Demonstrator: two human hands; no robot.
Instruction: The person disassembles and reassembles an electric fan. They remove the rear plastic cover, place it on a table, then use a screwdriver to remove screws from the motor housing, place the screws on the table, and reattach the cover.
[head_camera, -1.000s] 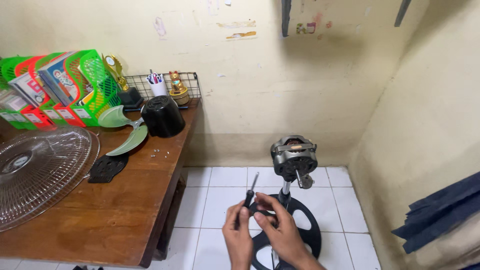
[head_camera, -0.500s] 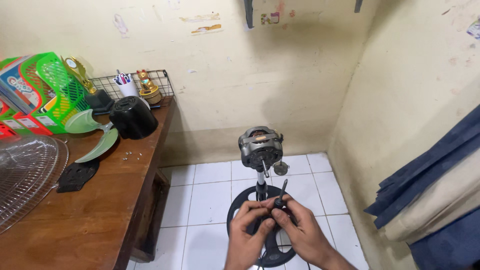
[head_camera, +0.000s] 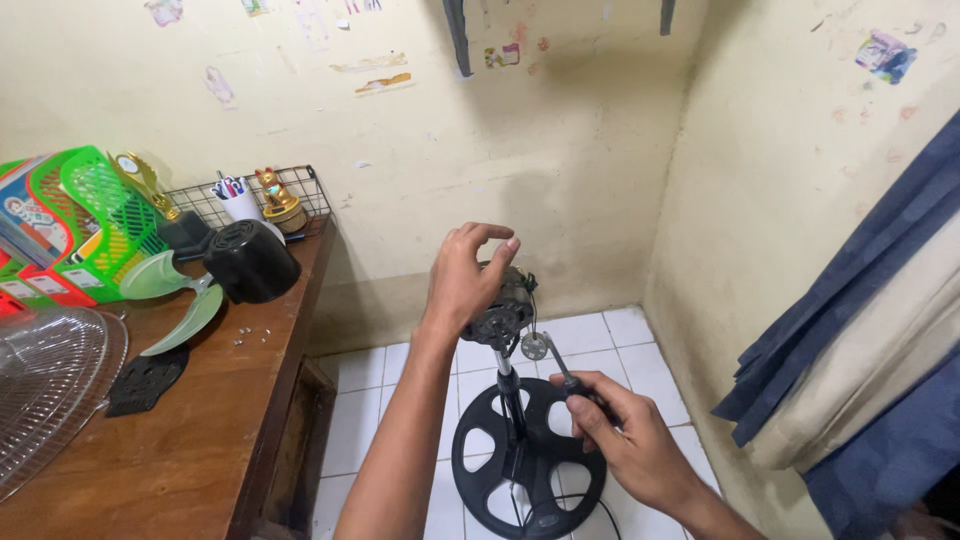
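A stripped fan motor sits on a thin pole above a round black base on the white tiled floor. My left hand is raised over the motor, palm against its left side, fingers curled over the top. My right hand is lower right, shut on a screwdriver whose tip points up-left toward the motor's underside, next to a small round part that hangs there.
A wooden table stands at left, bearing a black motor cover, a green fan blade, a wire fan guard, a small black plate, green baskets and a wire tray. A blue curtain hangs at right.
Both hands were together low in front of the pole on the screwdriver; now my left hand has risen onto the motor. The view has swung rightward and nearer to the fan.
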